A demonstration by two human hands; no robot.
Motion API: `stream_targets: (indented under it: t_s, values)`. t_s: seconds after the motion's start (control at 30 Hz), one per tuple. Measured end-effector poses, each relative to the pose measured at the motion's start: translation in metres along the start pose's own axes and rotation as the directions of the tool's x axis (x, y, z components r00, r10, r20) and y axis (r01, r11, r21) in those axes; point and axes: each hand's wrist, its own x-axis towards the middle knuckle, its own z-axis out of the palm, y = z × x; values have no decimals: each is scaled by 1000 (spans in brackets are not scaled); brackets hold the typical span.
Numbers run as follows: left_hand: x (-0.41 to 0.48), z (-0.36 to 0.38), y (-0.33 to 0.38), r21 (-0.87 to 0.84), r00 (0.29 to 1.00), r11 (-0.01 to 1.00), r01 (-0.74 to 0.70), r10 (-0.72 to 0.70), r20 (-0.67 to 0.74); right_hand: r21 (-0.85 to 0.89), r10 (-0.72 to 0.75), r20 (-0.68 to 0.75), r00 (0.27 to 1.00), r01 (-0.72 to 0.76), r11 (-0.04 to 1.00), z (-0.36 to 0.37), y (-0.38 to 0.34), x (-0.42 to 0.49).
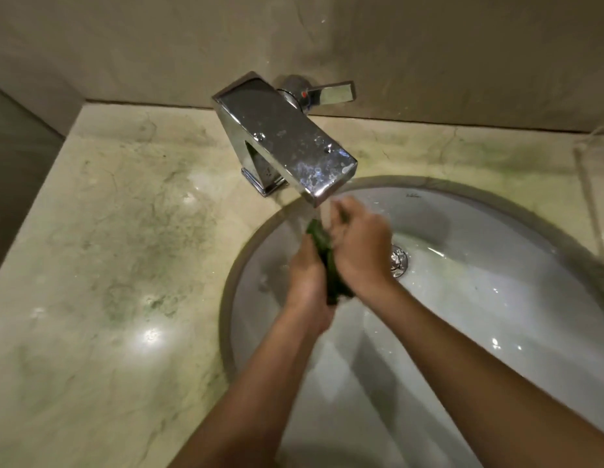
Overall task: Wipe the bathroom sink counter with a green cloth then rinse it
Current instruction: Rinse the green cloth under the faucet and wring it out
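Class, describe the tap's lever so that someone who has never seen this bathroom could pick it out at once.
Start at the white basin sunk in the marble counter. Behind its rim stands the chrome tap, and behind that, by the wall, the lever sticks out to the right. It is the only flat, narrow chrome bar, with a red dot at its base.

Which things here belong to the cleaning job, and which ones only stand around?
In the job: green cloth, gripped by the left hand and right hand under the faucet; sink; counter.
Lying about: clear object at the counter's right edge, too blurred to name.
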Motion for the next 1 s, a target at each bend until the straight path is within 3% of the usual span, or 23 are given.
stream_targets:
  t_s: [0.07,0.1,0.17,0.27,0.33,0.4,0.43,0.57,0.6,0.67,0.73,0.8,0.9,0.97,1.0]
  values:
    - [-2,5,-3,63,999,998,-19,21,-31,75,146,-124,981,-138,988,1,2,13]
    - [0,3,2,65,998,997,-49,51,-25,85,122,-144,982,-110,990,2,-2,6]
    - [5,-6,18,-10,995,996,-87,87,-48,74,-42,-49,998,46,996,4,-9,-24]
    - [-2,-11,21,-103,1000,994,19,-21,-13,-19,-216,57,975,218,976,0,-14,-37]
    - [-6,-1,4,-17,1000,1000,25,-25,9,-61,-96,3,995,96,993,1,-5,-5]
    - [-5,7,-1,40,999,999,5,-4,-39,1,85,-88,992,-85,996,1,-4,16]
    - [-2,7,3,43,999,999,-15,17,-45,25,102,-113,988,-99,995,1,-6,13]
    - [4,-6,28,-59,996,998,-10,5,-87,-3,-181,55,982,182,983,-2,-19,-35]
    - [-1,-5,25,-65,999,998,17,-20,-49,-44,-193,82,978,197,980,-4,-17,-32]
    - [-9,4,6,47,1000,999,-9,9,-6,-52,-38,35,999,39,998,-3,-5,-4]
    - [-10,9,-4,136,996,989,-63,71,-51,30,139,-69,988,-137,990,-3,-3,17]
    - [-3,5,7,115,994,988,-107,109,-16,35,97,-94,991,-94,995,-1,-8,3]
    - [2,-4,27,-44,999,999,0,-2,-42,-16,-150,72,986,151,988,-3,-17,-37]
    - [-6,-1,16,-52,999,998,45,-45,3,-117,-116,86,990,126,985,-3,-7,-20]
    - [-9,3,5,6,999,999,37,-37,-2,-128,-22,50,999,28,991,-3,-1,-5]
